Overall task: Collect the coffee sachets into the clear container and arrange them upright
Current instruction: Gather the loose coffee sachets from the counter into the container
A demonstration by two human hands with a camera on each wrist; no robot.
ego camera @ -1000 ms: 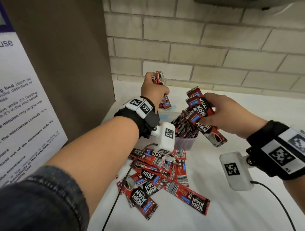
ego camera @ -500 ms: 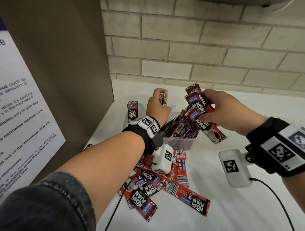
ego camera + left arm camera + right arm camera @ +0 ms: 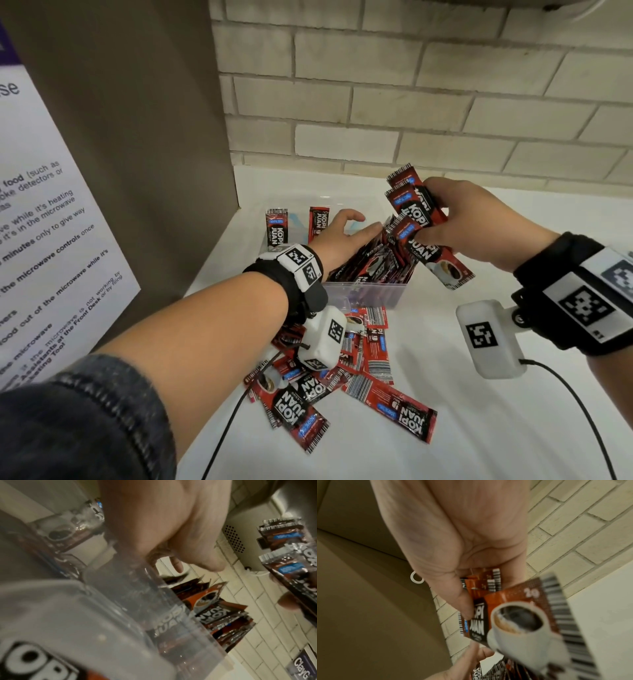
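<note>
The clear container stands mid-table with several red and black sachets leaning in it to the right. Two sachets stand upright at its left end. My left hand reaches into the container with fingers stretched out flat against the leaning sachets and holds nothing. My right hand grips a fanned bundle of sachets above the container's right end; the right wrist view shows the thumb pressed on the bundle. A pile of loose sachets lies in front of the container.
A brown panel with a white printed notice walls off the left side. A pale brick wall stands close behind the container. White tabletop stretches to the right and front. A black cable trails across the table.
My left hand has let go of its sachet, now upright at the container's left end, and has come down with fingers spread against the leaning sachets. The right hand has barely moved.
</note>
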